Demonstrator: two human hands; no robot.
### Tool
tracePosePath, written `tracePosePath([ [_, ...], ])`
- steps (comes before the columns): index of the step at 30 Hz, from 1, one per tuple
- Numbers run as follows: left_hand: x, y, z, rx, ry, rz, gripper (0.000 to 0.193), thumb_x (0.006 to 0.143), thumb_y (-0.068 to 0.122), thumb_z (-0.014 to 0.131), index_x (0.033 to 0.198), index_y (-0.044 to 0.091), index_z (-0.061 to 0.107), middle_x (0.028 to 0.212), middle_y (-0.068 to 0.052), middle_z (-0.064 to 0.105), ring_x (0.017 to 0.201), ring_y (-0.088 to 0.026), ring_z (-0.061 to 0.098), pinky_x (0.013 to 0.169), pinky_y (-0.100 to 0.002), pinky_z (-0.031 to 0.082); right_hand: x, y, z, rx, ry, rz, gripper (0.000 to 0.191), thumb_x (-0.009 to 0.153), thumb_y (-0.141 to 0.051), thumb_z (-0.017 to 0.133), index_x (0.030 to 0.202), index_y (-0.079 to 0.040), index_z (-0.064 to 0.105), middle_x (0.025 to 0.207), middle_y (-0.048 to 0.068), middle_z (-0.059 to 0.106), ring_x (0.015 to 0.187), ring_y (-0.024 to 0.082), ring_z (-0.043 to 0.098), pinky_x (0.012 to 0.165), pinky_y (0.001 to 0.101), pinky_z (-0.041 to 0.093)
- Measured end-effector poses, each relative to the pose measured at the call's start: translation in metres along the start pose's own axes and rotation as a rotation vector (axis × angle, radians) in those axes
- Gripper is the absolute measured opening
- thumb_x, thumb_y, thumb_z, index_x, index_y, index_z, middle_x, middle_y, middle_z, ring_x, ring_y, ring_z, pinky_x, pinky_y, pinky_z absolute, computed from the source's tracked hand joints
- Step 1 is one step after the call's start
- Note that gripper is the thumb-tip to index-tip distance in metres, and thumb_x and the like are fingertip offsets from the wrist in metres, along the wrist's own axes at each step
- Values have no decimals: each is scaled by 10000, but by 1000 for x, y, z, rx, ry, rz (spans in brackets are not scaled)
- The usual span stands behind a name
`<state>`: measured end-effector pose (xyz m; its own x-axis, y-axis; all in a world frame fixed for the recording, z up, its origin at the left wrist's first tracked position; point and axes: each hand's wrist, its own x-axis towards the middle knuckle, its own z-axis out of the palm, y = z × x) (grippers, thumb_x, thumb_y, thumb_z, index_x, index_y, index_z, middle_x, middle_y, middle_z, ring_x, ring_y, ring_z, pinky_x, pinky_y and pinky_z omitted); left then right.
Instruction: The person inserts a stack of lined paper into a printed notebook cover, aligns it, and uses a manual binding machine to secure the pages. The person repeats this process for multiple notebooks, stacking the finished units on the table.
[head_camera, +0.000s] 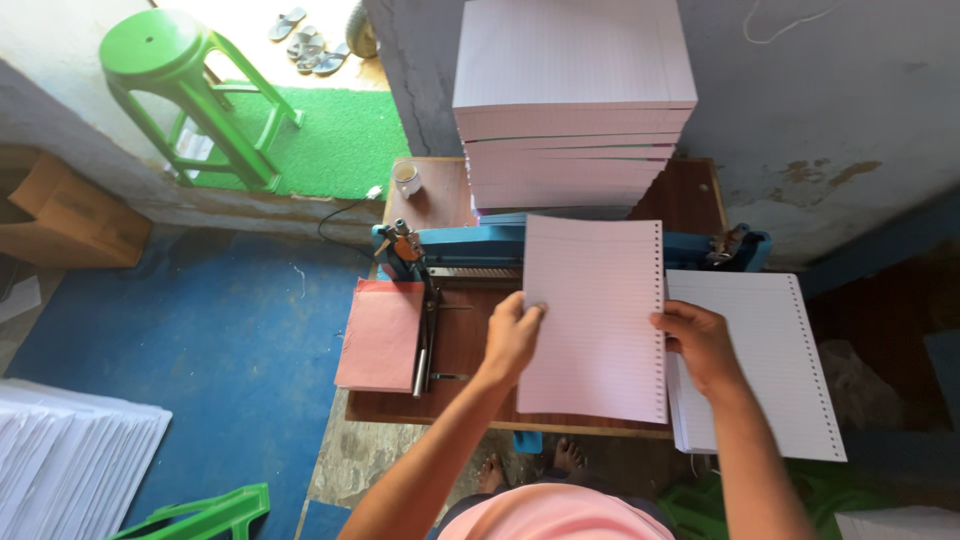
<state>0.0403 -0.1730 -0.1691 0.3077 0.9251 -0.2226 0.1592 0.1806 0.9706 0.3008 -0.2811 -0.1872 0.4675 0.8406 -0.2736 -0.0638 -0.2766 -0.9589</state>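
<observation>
My left hand (512, 335) grips the left edge of a thin batch of ruled paper sheets (595, 315), and my right hand (700, 345) grips its right edge, which has a row of punched holes. The batch is held flat above the brown table (455, 345), in front of the blue punching machine (470, 245). To the right lies a stack of punched ruled sheets (775, 370), partly under my right hand. A tall pile of ruled paper (575, 100) stands behind the machine.
A pink card sheet (380, 335) lies at the table's left, beside the machine's metal lever (425, 340). A small white cup (407, 178) stands at the back left. On the floor are a green stool (190, 85), a cardboard box (70, 215) and a white paper pile (70, 460).
</observation>
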Motion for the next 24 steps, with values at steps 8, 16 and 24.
tracePosePath([
  [8, -12, 4, 79, 126, -172, -193, 301, 957, 185, 632, 1176, -16, 681, 982, -165, 752, 786, -235, 755, 743, -367, 623, -8, 7, -88, -184, 200, 59, 305, 877, -92, 743, 1166, 3, 753, 1021, 153, 771, 845, 229, 717, 761, 368, 581],
  [16, -9, 17, 143, 188, -355, -252, 273, 920, 183, 704, 1073, -43, 695, 954, -188, 752, 805, -260, 773, 639, -320, 665, -15, 13, -153, -387, 361, 94, 397, 863, -96, 780, 1246, 1, 734, 1012, 158, 764, 844, 224, 681, 728, 349, 528],
  [24, -5, 15, 178, 278, -399, -227, 251, 913, 199, 718, 1030, -22, 694, 942, -166, 744, 757, -229, 755, 605, -310, 661, -24, 7, -171, -641, 417, 199, 385, 909, -153, 772, 1277, -43, 752, 954, 222, 773, 808, 284, 727, 753, 405, 563],
])
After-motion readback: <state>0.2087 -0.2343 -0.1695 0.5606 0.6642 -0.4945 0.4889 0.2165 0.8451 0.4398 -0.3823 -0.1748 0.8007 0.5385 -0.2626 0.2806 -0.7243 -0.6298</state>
